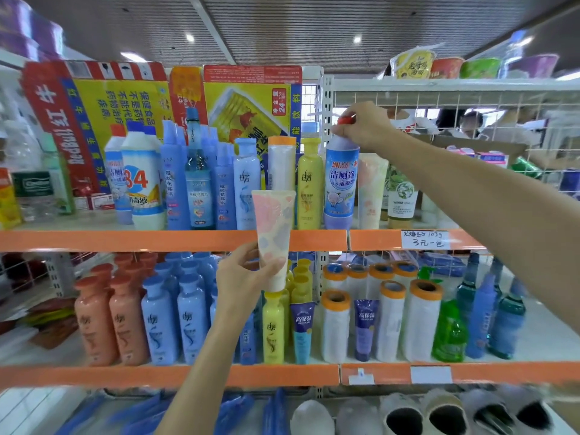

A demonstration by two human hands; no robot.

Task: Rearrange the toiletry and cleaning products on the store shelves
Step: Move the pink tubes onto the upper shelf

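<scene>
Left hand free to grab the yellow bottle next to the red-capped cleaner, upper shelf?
Probably not yet: the left hand holds a pastel tube in front of the shelf edge. The yellow bottle itself stands unblocked at the front.

Store interior, artificially lit. Overhead: dark slatted ceiling (314, 23) crossed by white beams (210, 26), with round recessed lights (357, 39) and one elongated fixture (133, 56). Foreground: white metal shelving with orange front edge strips (125, 240) on upper and lower tiers. Between two bays: perforated white upright (326, 98). Right bay: backed by white wire mesh panel (470, 108), with white top shelf (439, 84) above. On right orange strip: handwritten white price label (424, 239); on lower strip: blank white tag (431, 374). Behind mesh: blurred adjoining aisle with bright window area (309, 98).
</scene>
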